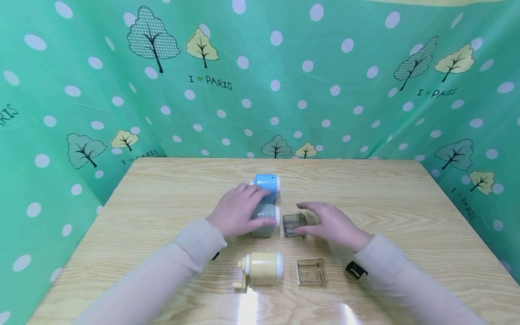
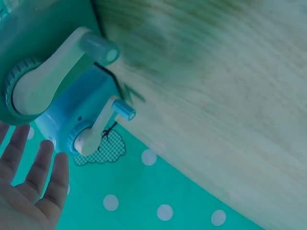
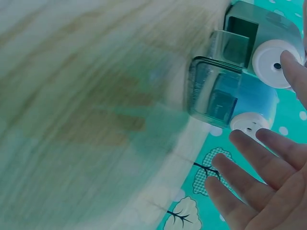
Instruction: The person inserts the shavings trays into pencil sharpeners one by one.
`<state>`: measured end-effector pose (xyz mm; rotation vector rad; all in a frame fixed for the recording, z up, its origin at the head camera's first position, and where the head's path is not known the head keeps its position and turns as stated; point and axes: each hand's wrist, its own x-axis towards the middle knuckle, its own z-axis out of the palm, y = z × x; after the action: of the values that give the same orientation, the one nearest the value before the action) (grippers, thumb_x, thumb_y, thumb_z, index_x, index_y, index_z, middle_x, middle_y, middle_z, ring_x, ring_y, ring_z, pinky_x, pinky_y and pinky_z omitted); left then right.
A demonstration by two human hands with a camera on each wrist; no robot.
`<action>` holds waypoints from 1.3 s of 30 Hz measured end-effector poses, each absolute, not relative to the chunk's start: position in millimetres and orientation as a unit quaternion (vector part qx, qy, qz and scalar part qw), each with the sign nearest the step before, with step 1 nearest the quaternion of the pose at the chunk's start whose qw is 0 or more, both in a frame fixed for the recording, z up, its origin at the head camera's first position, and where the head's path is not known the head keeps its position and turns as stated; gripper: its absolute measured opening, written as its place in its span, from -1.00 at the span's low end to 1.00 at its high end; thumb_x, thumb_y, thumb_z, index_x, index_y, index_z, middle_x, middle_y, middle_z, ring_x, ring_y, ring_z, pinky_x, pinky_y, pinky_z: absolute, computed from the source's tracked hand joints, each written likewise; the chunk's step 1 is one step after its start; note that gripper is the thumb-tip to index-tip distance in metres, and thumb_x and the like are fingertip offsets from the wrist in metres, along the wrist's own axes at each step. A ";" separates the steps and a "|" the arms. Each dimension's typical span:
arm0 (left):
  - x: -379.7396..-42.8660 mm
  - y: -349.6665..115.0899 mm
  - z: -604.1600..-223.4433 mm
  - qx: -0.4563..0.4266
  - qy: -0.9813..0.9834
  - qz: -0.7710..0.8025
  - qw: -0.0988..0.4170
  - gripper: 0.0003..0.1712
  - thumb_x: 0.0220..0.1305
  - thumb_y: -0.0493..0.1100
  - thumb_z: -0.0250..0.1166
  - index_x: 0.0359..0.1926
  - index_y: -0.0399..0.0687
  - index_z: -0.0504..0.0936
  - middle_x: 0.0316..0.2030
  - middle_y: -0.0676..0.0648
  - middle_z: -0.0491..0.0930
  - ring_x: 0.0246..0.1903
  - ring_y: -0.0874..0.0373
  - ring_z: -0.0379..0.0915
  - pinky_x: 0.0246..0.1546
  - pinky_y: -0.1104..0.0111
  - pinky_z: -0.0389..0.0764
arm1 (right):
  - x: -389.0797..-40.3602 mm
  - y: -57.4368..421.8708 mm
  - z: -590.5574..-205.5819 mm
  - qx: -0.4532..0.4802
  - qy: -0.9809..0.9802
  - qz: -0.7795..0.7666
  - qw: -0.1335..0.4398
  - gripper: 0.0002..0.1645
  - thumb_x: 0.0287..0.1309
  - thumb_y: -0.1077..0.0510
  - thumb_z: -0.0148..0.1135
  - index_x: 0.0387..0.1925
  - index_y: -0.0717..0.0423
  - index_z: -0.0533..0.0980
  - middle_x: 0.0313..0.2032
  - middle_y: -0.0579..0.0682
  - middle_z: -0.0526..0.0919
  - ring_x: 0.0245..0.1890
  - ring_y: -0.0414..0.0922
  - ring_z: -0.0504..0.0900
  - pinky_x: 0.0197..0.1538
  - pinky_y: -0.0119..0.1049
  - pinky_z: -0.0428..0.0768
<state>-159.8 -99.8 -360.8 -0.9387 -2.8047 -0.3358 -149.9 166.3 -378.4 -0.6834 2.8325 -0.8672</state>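
Observation:
A grey-green crank pencil sharpener (image 1: 264,228) sits mid-table. My left hand (image 1: 239,210) arches over its left side, thumb along the near side and fingers beyond it. In the left wrist view those fingers look extended beside the sharpener's crank (image 2: 48,76); whether they touch it I cannot tell. My right hand (image 1: 331,224) hovers at a clear grey shavings drawer (image 1: 290,221), thumb and fingers spread apart. In the right wrist view, the opening (image 3: 241,36) in the sharpener's body shows. Behind stands a blue pencil sharpener (image 1: 266,181), partly covered by the left hand.
Nearer the front edge lies a yellow pencil sharpener (image 1: 264,269), its crank to the left. To its right is a clear amber drawer (image 1: 312,273). A black wrist device (image 1: 356,270) shows at the right sleeve. A green dotted cloth (image 1: 276,113) hangs behind the wooden table (image 1: 365,189).

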 end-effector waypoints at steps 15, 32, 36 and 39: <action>-152.5 -102.9 -373.3 -0.315 -0.938 -0.119 0.081 0.08 0.03 0.52 0.20 0.36 -0.17 0.48 0.20 -0.19 0.57 0.14 -0.09 0.47 0.16 0.08 0.51 | -146.6 173.8 -393.2 -0.211 0.938 -0.262 0.081 0.05 -0.14 -0.23 0.48 0.34 0.27 0.46 0.27 0.24 0.56 0.28 0.24 0.49 0.32 0.18 0.38; -152.6 -96.9 -378.2 -0.324 -0.936 -0.119 0.062 0.21 -0.18 0.50 0.36 0.37 -0.21 0.44 0.16 -0.19 0.56 0.09 -0.07 0.47 0.13 0.10 0.53 | -147.9 174.5 -395.0 -0.218 0.938 -0.259 0.072 -0.08 -0.12 -0.11 0.51 0.28 0.24 0.53 0.21 0.22 0.62 0.22 0.23 0.55 0.27 0.20 0.43; -153.3 -93.3 -380.1 -0.324 -0.938 -0.115 0.055 0.22 -0.19 0.50 0.37 0.38 -0.22 0.43 0.18 -0.19 0.56 0.13 -0.09 0.45 0.17 0.08 0.51 | -148.0 174.4 -393.9 -0.214 0.939 -0.257 0.073 -0.10 -0.12 -0.10 0.51 0.27 0.24 0.54 0.19 0.22 0.63 0.20 0.23 0.56 0.26 0.19 0.45; -154.1 -92.0 -381.9 -0.321 -0.940 -0.107 0.050 0.24 -0.18 0.50 0.36 0.40 -0.22 0.42 0.20 -0.19 0.54 0.17 -0.09 0.43 0.19 0.06 0.50 | -147.9 173.7 -392.5 -0.215 0.941 -0.253 0.073 -0.11 -0.12 -0.11 0.51 0.25 0.25 0.55 0.18 0.24 0.64 0.18 0.24 0.58 0.23 0.20 0.47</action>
<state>-154.1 -92.0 -381.9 -0.9771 -2.8615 -0.3261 -147.9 173.7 -392.5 -0.6454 2.8247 -0.7586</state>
